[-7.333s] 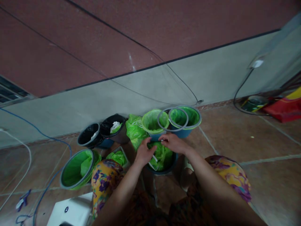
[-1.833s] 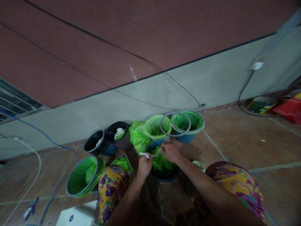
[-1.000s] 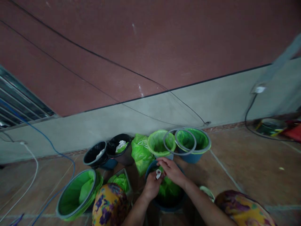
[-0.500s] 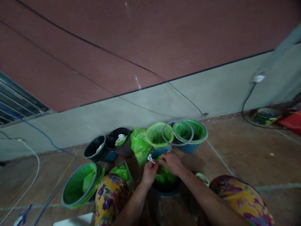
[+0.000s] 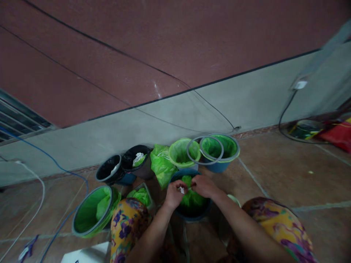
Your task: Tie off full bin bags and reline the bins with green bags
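Note:
A dark blue bucket stands on the floor between my knees, with a bright green plastic bag bunched up inside it. My left hand is closed over the bucket's left side, and a short white drawstring sticks out of its fingers. Close beside it, my right hand pinches at the gathered neck of the bag. What exactly lies between the right fingertips is hard to see.
Along the wall stand a lime-lined bin, a blue bin with a grey ring, a tied green bag and black-lined bins. A tilted green-lined bin and a blue cable are left.
Both hands have lowered slightly, and the left has turned, so less of the white drawstring shows. The whole view has shifted a little.

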Available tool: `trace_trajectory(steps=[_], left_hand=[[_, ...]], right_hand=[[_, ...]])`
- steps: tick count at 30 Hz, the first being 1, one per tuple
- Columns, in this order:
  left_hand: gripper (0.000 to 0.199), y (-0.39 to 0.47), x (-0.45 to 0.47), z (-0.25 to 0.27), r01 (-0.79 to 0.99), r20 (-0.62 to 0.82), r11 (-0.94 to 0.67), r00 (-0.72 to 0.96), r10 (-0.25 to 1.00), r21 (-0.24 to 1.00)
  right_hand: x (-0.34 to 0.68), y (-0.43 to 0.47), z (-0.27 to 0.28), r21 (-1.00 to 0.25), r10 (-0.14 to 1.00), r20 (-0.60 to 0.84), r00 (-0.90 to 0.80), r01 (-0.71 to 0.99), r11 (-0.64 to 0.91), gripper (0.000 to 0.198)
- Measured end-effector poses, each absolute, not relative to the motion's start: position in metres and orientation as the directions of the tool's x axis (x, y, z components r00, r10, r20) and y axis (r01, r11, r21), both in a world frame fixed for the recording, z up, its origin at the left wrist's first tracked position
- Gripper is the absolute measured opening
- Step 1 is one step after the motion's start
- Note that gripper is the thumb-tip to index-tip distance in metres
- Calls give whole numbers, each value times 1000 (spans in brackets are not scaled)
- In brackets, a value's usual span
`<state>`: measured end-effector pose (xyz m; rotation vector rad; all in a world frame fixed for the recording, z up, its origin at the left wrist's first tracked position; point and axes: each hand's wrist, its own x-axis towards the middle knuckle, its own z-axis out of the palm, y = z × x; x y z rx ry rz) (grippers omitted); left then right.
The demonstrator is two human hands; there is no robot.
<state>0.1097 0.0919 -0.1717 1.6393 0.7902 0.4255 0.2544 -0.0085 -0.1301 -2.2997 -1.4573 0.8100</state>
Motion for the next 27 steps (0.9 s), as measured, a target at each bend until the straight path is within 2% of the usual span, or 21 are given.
trace_trajectory(steps=[3, 7, 10, 14, 19, 21, 23, 27], left_hand=[[16, 94, 109, -172, 287, -37, -261, 734, 679, 922], [27, 92, 111, -169, 254, 64, -394, 767, 638, 883], [29, 87, 114, -171, 285, 178, -524, 725, 665, 803], [26, 81, 115, -177, 361, 240, -562, 641, 729, 744], [17, 80, 110, -179, 476, 182, -521, 590, 787, 709], [13, 80, 107, -178, 496, 149, -514, 603, 784, 700], [12, 80, 105, -176, 506, 126, -518, 621, 774, 690], [14, 78, 99, -175, 540, 85, -521, 636, 767, 661]], right_hand=[[251, 1, -147, -581, 910, -233, 344, 701, -414, 33], [244, 14, -167, -738, 957, -150, 249, 615, -276, 29], [240, 19, -176, -752, 951, -150, 272, 593, -288, 28], [242, 20, -178, -765, 934, -189, 302, 551, -333, 25], [246, 17, -171, -855, 928, -272, 256, 378, -355, 26], [245, 17, -169, -843, 921, -287, 264, 386, -374, 27], [244, 16, -168, -802, 920, -261, 293, 465, -375, 27], [240, 15, -160, -620, 901, -206, 382, 662, -422, 28]])
